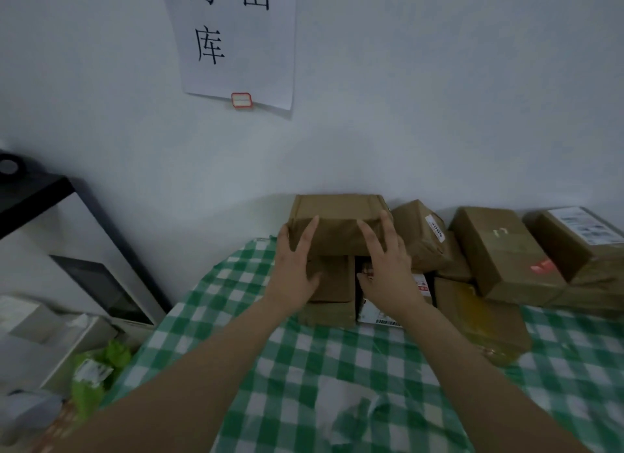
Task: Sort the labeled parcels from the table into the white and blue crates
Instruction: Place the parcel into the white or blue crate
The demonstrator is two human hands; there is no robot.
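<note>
Brown top parcel (337, 224) — L hand (294, 266) & R hand (385, 266) spread open, flat on its front.

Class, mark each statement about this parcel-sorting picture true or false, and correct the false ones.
1. Both hands reach for the top brown cardboard parcel. True.
2. The tablecloth is red and white checked. False: green and white.
3. A white paper sheet with black characters hangs on the wall. True.
4. The left hand holds a parcel lifted clear of the stack. False: the parcel rests on others.
5. The right hand is closed in a fist. False: fingers spread.
</note>
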